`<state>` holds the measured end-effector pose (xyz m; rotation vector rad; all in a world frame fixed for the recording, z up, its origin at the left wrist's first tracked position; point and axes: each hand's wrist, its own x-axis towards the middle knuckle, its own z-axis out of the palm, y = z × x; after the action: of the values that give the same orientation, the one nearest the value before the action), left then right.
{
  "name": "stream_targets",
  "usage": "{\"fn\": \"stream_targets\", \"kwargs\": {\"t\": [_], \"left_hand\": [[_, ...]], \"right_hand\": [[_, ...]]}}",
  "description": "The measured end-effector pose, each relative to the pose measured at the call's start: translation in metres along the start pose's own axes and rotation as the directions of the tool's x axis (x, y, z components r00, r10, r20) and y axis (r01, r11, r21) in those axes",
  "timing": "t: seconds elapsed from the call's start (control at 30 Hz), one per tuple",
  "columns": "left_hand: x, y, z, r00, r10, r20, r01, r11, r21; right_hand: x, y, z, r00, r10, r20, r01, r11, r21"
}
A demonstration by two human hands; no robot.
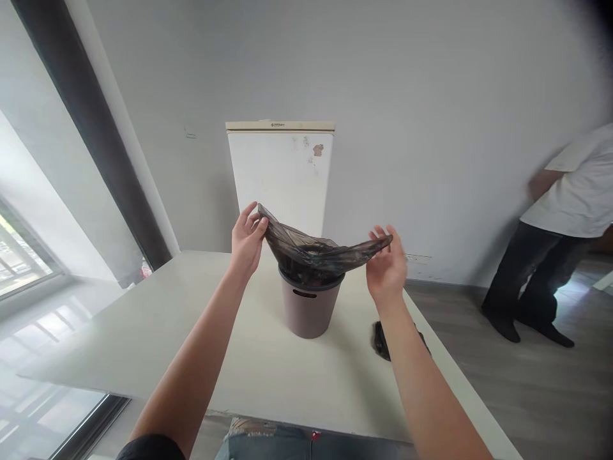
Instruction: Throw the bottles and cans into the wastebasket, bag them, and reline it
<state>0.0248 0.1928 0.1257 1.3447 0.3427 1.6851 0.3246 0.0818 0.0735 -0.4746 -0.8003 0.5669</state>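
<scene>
A thin, see-through black garbage bag (pixel 313 255) is stretched wide above a mauve trash can (pixel 310 313). Its lower part sits inside the dark rim of the can. My left hand (pixel 248 237) pinches one corner of the bag's mouth, raised to the left of the can. On the right, my right hand (pixel 387 265) grips the opposite corner, a little lower. The can stands upright on the white table, its oval handle slot facing me. Part of a crumpled black plastic bundle (pixel 382 342) shows beside my right forearm, which hides the rest.
The white table (pixel 158 319) extends to the left and toward me. Behind it stands a white fridge (pixel 282 172) against the grey wall. To the right, a person in a white shirt (pixel 575 185) stands on the wooden floor. A window (pixel 23 249) is at the left.
</scene>
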Motion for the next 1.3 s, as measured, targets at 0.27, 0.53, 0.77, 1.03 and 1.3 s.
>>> {"fn": "stream_targets", "kwargs": {"t": [0.27, 0.53, 0.77, 1.03, 1.3], "left_hand": [[-0.027, -0.021, -0.012, 0.947, -0.196, 0.256, 0.207, 0.978, -0.018], [-0.034, -0.025, 0.038, 0.987, -0.157, 0.019, 0.158, 0.981, -0.109], [-0.046, -0.019, 0.029, 0.975, -0.222, 0.031, 0.214, 0.882, -0.421], [-0.059, 0.002, 0.057, 0.932, -0.206, 0.299, 0.235, 0.970, -0.065], [-0.077, -0.011, 0.076, 0.956, -0.174, 0.237, 0.151, 0.982, 0.114]], "right_hand": [[-0.042, 0.029, -0.028, 0.976, 0.184, 0.118, -0.173, 0.980, -0.103], [-0.030, 0.038, 0.015, 0.983, 0.180, 0.033, -0.181, 0.983, 0.029], [-0.019, 0.014, 0.025, 0.968, 0.213, 0.135, -0.238, 0.948, 0.210], [-0.013, 0.006, 0.051, 0.845, 0.402, 0.354, -0.366, 0.916, -0.165], [-0.023, 0.022, 0.072, 0.889, 0.347, 0.298, -0.248, 0.913, -0.323]]}}
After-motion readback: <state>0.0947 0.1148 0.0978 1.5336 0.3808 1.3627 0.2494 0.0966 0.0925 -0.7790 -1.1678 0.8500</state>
